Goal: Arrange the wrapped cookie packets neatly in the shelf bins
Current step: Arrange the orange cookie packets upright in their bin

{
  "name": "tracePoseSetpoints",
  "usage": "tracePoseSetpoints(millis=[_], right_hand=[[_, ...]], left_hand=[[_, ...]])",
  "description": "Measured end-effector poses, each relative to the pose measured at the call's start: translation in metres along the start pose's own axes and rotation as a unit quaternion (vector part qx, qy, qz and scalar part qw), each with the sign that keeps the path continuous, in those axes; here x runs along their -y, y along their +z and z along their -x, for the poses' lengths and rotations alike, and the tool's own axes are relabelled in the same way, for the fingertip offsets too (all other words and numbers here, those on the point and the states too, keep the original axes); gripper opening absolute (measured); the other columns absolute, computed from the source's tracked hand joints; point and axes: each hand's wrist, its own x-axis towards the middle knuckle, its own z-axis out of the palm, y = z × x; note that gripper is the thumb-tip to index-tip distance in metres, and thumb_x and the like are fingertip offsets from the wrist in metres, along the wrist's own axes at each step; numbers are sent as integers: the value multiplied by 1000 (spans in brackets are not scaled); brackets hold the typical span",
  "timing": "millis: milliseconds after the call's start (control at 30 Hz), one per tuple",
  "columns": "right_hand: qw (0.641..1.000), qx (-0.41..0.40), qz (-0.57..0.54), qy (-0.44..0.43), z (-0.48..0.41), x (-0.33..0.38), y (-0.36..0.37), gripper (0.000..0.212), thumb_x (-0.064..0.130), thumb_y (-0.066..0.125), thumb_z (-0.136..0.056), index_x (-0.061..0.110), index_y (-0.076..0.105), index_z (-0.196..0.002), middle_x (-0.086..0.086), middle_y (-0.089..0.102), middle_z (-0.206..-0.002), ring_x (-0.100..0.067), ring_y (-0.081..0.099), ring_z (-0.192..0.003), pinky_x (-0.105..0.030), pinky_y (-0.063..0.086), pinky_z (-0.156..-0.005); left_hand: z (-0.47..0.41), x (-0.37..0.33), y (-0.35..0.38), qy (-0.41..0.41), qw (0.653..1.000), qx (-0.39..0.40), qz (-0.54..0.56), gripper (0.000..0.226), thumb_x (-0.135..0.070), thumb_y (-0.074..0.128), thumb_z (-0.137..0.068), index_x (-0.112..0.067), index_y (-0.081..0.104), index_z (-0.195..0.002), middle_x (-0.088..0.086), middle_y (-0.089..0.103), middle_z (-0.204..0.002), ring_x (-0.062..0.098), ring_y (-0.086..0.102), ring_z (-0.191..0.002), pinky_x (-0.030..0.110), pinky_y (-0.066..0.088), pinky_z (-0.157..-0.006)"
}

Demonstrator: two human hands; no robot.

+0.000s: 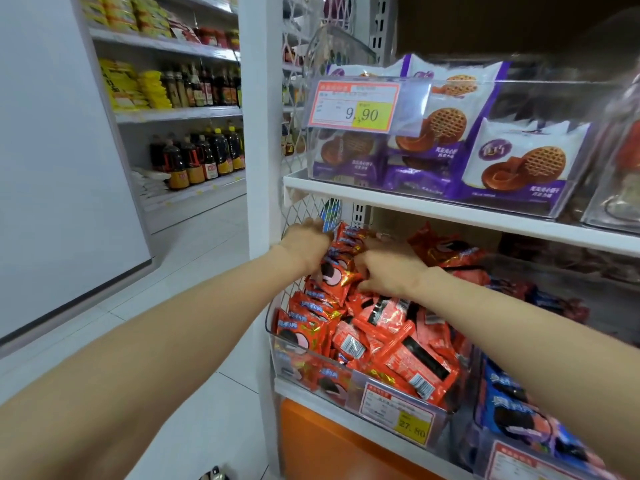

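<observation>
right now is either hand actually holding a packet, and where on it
Both the left hand and right hand are on the upright red cookie packets at the bin's back, fingers at their top edges; a firm grip cannot be told.

Both forearms were bare to the frame edge; no sleeves, watch or jewellery seen. Left hand (306,245) and right hand (389,270) were ungloved, details of fingers blurred.

Cookie packets (372,327): glossy crinkled foil-plastic. Bin (294,365): clear smooth plastic. Shelf (415,202): matt white.
</observation>
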Motion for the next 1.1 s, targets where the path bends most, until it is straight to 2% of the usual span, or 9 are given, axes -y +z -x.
tracePoseSetpoints(millis=[100, 233, 400, 500, 600, 667, 767, 967, 1100], right_hand=[[1000, 11, -15, 7, -1, -5, 5, 12, 28, 62, -86, 18, 67, -91, -3, 56, -103, -24, 55, -100, -30, 48, -74], [999, 31, -35, 6, -6, -9, 0, 18, 33, 70, -82, 17, 70, -91, -1, 63, -100, -20, 58, -97, -24, 40, -70], [991, 97, -93, -5, -7, -23, -6, 16, 30, 68, -84, 16, 67, -90, -1, 62, -98, -18, 57, -97, -23, 39, -76], [987, 71, -147, -2, -12, -23, -10, 24, 31, 69, -83, 17, 66, -103, -1, 60, -104, -17, 55, -96, -25, 43, -79], [981, 20, -192, 0, -21, -21, -15, 28, 23, 69, -83, 20, 64, -111, -1, 60, -116, -19, 55, -108, -29, 45, -89], [980, 26, -197, -6, -26, -19, -13, 34, 18, 68, -84, 20, 62, -118, 1, 58, -124, -18, 52, -114, -28, 42, -94], [981, 58, -186, -5, -30, -16, -7, 38, 14, 65, -86, 19, 58, -123, -2, 55, -128, -19, 51, -116, -31, 43, -98], [982, 59, -177, -1, -36, -20, -5, 23, 16, 65, -86, 14, 67, -109, -1, 59, -113, -14, 53, -102, -21, 37, -80], [976, 59, -208, 6, -38, -23, -3, 16, 12, 67, -84, 11, 70, -100, 2, 58, -97, -14, 55, -96, -20, 37, -76]], left_hand=[[1, 0, 0, 0, 1000, 6, -11, 69, -41, 75, -73, -10, 47, -128, 12, 43, -127, 29, 41, -122, 41, 43, -93], [8, -3, -6, -5, 999, 2, 32, 69, -36, 76, -73, -6, 44, -127, 15, 39, -130, 31, 40, -123, 42, 44, -93], [47, -14, 4, -32, 978, -79, 189, 39, -15, 58, -90, -6, 44, -125, 12, 40, -125, 28, 44, -115, 38, 43, -83], [68, -19, 22, 10, 972, -54, 229, 43, -20, 51, -94, -10, 39, -134, 9, 35, -135, 24, 40, -124, 33, 38, -93], [71, -25, 36, 44, 970, -21, 238, 56, -27, 47, -97, -17, 23, -147, 9, 13, -154, 24, 18, -141, 31, 23, -113], [68, -29, 42, 46, 970, 12, 238, 59, -29, 42, -98, -23, 13, -150, 10, -1, -158, 26, 5, -145, 35, 14, -118], [63, -29, 47, 37, 971, 33, 234, 57, -29, 36, -100, -31, 9, -150, 13, -10, -157, 30, -1, -144, 40, 13, -118], [57, -26, 40, 25, 968, 89, 235, 55, -25, 30, -102, -34, 6, -150, 17, 0, -157, 38, 15, -140, 41, 19, -114], [54, -28, 38, 9, 971, 98, 216, 56, -21, 31, -101, -33, 6, -150, 19, 15, -154, 39, 19, -136, 40, 20, -112]])
